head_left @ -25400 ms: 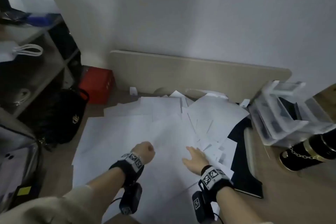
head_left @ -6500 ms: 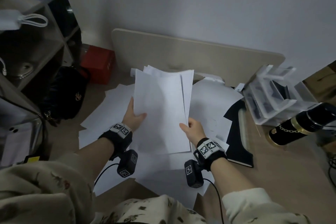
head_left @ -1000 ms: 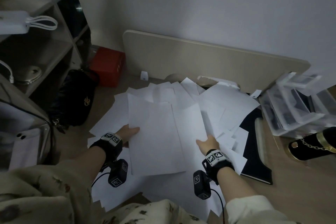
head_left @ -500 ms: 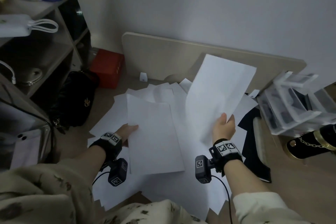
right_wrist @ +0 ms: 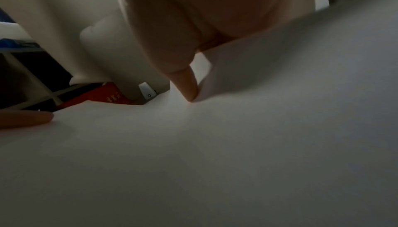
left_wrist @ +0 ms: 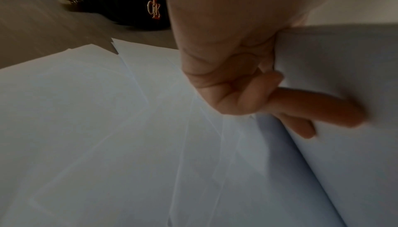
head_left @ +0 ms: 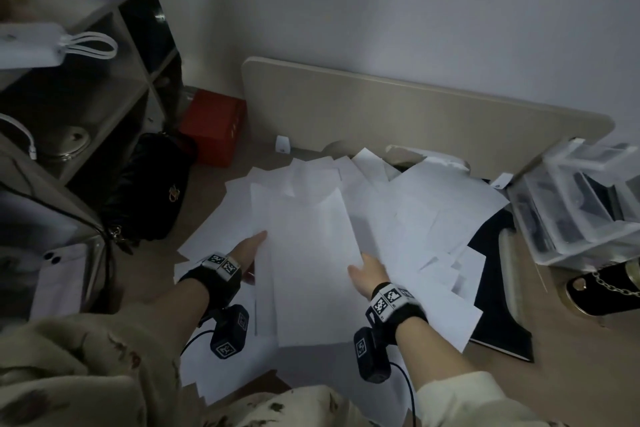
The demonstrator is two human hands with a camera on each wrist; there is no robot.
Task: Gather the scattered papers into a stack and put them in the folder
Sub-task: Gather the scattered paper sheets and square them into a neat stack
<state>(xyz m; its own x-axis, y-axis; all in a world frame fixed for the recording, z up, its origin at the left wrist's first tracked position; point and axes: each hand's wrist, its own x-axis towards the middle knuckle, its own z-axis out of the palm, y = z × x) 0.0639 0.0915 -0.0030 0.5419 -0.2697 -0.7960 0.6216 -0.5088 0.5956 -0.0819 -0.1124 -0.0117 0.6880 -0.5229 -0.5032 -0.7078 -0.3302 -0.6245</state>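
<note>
Both hands on a gathered stack of white papers over a paper-strewn floor.
The left hand [head_left: 250, 253] pinches the left edge of the stack [head_left: 311, 263], thumb on top and fingers [left_wrist: 312, 111] curled beneath; the right hand [head_left: 369, 276] lies flat against its right edge, fingers straight. Loose papers [head_left: 433, 211] spread across the wood floor [head_left: 571, 357], covering much of the black folder [head_left: 498, 315]. A beige board [head_left: 415, 107] leans on the wall; shelves [head_left: 86, 80] stand at the left.
</note>
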